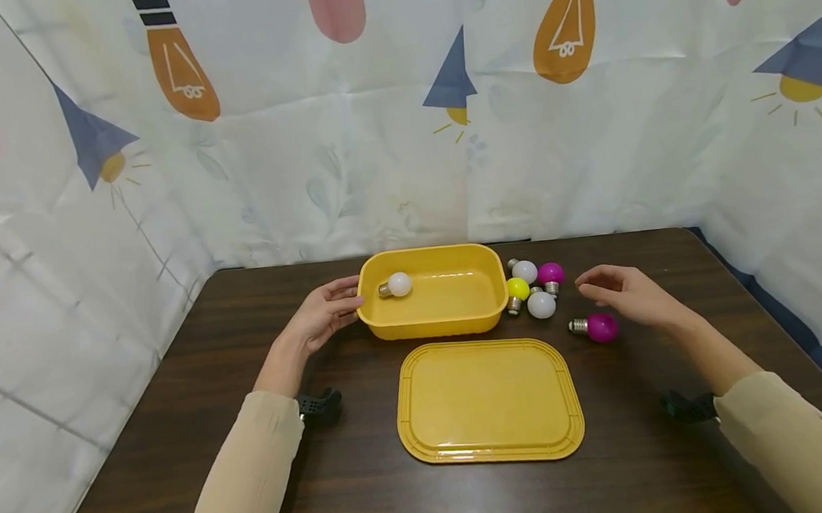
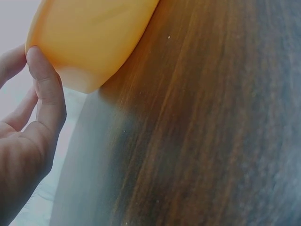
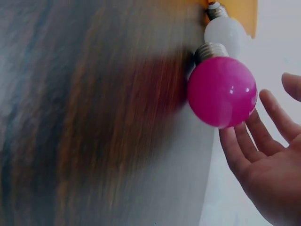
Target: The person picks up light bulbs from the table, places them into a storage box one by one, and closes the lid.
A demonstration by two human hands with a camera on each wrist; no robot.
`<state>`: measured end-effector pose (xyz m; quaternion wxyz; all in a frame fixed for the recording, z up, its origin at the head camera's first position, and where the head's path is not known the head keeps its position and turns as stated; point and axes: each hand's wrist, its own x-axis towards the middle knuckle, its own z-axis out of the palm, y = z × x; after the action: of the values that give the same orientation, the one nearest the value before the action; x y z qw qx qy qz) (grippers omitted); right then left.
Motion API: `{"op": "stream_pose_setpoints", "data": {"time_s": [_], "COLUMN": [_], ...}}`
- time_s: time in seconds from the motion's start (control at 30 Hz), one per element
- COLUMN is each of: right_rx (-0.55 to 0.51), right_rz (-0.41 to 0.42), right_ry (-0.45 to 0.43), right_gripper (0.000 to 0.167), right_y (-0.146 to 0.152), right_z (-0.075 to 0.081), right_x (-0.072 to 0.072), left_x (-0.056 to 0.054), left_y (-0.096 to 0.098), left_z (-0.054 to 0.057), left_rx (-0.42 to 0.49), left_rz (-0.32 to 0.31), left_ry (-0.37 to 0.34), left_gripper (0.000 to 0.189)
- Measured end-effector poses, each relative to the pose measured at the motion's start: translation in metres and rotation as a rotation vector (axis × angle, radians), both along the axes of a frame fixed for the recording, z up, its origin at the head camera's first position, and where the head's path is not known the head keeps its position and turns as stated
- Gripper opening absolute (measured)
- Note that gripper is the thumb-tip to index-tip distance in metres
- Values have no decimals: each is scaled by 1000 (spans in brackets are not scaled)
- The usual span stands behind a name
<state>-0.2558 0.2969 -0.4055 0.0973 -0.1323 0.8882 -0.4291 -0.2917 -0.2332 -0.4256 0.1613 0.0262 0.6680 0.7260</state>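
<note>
My left hand (image 1: 330,309) is at the left end of a yellow plastic bin (image 1: 434,329), fingers fairly straight. In the left wrist view, the thumb (image 2: 44,80) touches the bin's wall near its rim. One white light bulb (image 1: 399,284) lies inside the bin. Over the table at the right, my right hand (image 1: 627,292) hovers with loosely bent fingers, holding nothing. Just below it in the head view lies a magenta bulb (image 1: 602,328). Between hand and bin sit another magenta bulb (image 1: 551,274), a yellow bulb (image 1: 518,289) and white bulbs (image 1: 541,305).
A flat yellow tray (image 1: 491,403) lies on the dark wooden table (image 1: 360,486) in front of the bin. A white printed curtain (image 1: 390,169) hangs behind the table and along its sides.
</note>
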Motion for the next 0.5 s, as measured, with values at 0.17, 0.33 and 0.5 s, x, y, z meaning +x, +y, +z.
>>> {"op": "stream_pose_setpoints", "data": {"time_s": [0.17, 0.33, 0.5], "right_rx": [23, 37, 49], "right_rz": [-11, -8, -3], "right_ry": [-15, -18, -27], "right_gripper": [54, 54, 52], "right_y": [5, 10, 12], "right_z": [-1, -2, -3], "right_x": [4, 8, 10], "left_x": [0, 0, 1], "left_y": [0, 0, 0], "left_z": [-1, -1, -1], "left_rx": [3, 11, -4], "left_rz": [1, 6, 6], "left_ry": [2, -2, 2], "left_gripper": [60, 60, 61]}}
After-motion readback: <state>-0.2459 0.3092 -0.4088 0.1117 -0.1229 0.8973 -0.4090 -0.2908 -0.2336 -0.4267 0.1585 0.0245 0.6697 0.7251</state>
